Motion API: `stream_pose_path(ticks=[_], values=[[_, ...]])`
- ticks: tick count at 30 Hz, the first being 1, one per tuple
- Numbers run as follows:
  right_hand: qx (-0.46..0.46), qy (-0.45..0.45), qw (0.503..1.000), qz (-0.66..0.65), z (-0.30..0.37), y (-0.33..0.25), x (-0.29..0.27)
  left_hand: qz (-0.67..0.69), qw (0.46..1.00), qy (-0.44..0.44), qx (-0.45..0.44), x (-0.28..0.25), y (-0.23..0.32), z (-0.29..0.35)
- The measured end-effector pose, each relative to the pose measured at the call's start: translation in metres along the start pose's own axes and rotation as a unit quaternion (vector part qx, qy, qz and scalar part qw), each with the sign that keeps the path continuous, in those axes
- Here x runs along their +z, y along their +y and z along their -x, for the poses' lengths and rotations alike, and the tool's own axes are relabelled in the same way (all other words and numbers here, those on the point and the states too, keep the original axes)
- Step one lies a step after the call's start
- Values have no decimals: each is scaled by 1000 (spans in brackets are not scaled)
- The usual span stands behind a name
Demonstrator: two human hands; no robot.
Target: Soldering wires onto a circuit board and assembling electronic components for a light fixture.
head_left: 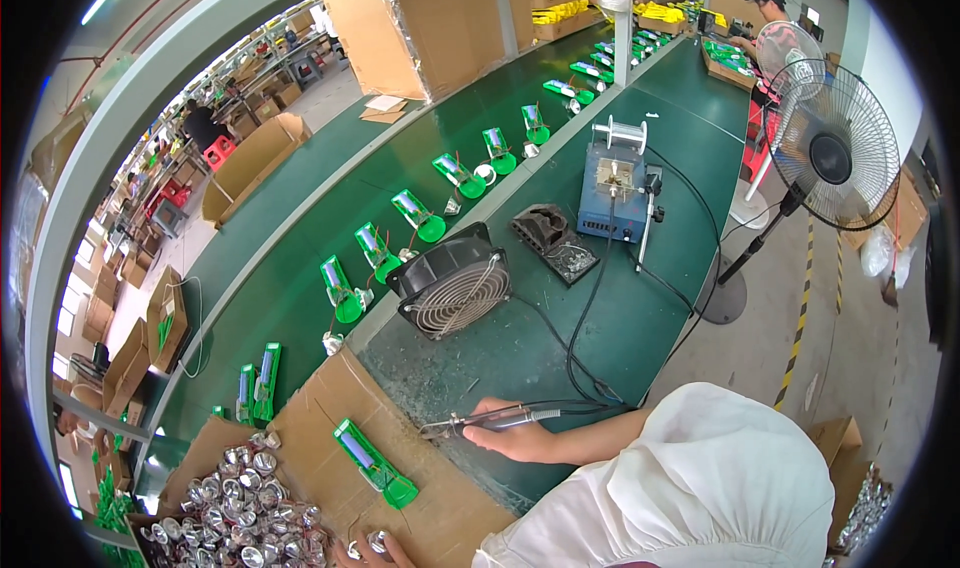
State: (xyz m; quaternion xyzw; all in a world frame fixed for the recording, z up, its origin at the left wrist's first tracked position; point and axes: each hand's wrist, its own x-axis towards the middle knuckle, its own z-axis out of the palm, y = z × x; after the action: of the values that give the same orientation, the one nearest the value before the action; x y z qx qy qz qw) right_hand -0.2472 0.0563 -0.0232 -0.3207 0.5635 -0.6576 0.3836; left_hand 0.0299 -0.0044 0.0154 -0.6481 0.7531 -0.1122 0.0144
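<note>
My right hand (512, 434) is closed around a soldering iron (470, 423), its tip pointing left above the edge of a cardboard sheet (330, 408). At the lower edge, my left hand (380, 554) shows only in part, its fingers closed on a small silver reflector cup (377, 541). Between the two hands, a green plastic flashlight housing (375, 463) lies on the cardboard, with a pale violet cell in it. Left of my left hand is a heap of silver reflector cups (235, 503) with reddish wires.
A black fan (455, 283) stands on the green bench beside an iron stand (555, 240) and a blue soldering station (610, 198). Several green housings (410, 213) line the belt (300, 223). A pedestal fan (830, 158) stands right; a co-worker (775, 38) sits far right.
</note>
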Motion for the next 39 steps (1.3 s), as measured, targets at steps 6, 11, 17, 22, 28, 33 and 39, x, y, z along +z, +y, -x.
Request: stream_pose_path(ticks=[6, 11, 17, 22, 28, 33, 39], values=[[-18, 7, 1000, 19, 0, 6, 2, 135, 982, -100, -80, -39, 8, -6], [-48, 12, 999, 19, 1, 4, 4, 149, 984, 76, 58, -16, 0, -9], [-28, 1, 999, 26, 2, 4, 1, 272, 956, 69, 82, -11, 3, -15], [-19, 1, 1000, 24, 4, 4, 2, 324, 941, 83, 45, -8, 10, -14], [-33, 15, 998, 42, 2, 5, -1, 643, 766, 2, -6, 5, 6, -26], [-47, 11, 996, 71, 5, 3, 0, 593, 805, -12, -24, -5, 8, -18], [-38, 17, 998, 49, 12, -2, 4, 571, 817, -56, -60, -9, 6, -15]])
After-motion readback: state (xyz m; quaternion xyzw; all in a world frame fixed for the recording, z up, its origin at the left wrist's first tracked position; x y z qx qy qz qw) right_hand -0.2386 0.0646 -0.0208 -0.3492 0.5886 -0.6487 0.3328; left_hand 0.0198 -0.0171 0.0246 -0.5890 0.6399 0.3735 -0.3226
